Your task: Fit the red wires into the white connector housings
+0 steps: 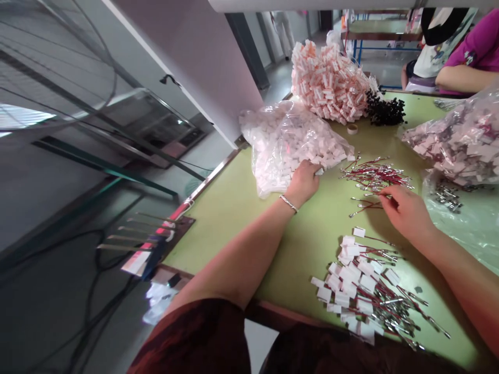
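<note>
My left hand [303, 181], a bracelet on its wrist, reaches into the open side of a clear plastic bag [284, 140] full of small white tags, its fingers curled among them. My right hand [403, 208] rests on the green table [234, 208] with its fingertips pinched at a loose pile of red strings with metal pins [370, 176]. Close to the table's near edge lies a heap of white tags joined to red strings and pins [366, 291].
A mound of pink-and-white tag bundles [331, 80] and a black clump [385, 110] sit at the far end beside a tape roll [352, 129]. Another tag-filled bag [460, 140] lies right. A person in purple [468, 62] sits beyond. Cables run over the floor left.
</note>
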{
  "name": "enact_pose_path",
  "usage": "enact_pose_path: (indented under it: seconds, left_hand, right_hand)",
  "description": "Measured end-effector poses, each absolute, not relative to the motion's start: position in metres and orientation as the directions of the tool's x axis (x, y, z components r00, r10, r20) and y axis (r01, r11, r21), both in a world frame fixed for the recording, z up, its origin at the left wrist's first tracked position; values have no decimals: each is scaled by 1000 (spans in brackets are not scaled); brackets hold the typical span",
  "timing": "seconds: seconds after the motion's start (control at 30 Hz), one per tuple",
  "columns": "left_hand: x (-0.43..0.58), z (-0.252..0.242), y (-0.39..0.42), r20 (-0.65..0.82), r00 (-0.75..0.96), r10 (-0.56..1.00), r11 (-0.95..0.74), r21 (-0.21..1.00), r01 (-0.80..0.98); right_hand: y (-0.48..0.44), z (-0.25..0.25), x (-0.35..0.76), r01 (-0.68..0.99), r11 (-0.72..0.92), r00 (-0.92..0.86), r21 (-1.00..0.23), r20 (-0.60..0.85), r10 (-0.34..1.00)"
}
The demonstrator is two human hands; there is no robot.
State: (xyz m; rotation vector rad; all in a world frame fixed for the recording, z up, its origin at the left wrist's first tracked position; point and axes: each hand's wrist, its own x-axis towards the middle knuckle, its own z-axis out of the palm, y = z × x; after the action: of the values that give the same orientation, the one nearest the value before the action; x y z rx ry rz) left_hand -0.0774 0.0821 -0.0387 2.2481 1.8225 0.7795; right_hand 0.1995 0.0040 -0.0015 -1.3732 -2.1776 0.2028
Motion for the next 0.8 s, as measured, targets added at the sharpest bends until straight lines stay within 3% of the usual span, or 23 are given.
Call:
enact_pose_path:
  seconds: [0.1,0.2,0.33,0.4,0.5,0.8]
  left_hand:
    - [-76,-37,77,319,105,942,-263,508,820]
    - [-68,-31,65,261,21,965,-205,704,680]
    - [-47,-20,39,12,137,990,-40,977,207]
    - [-36,-16,28,-93,262,960,96,995,1]
    - [-25,-11,18,-165,365,916,225,966,-128]
    - [-12,-6,8,-295,322,900,398,857,-326]
  right_hand:
    - [-3,5,199,725,353,-234,-592,271,934]
    - [-9,8,197,651,280,-241,-706,157,958]
    - [-16,13,190,585,230,-243,-778,103,965]
    - [-18,15,188,568,208,-250,-796,75,965]
    - [-21,16,184,563,192,-287,-804,27,957]
    - [-26,20,177,487,108,-410,-867,-118,904]
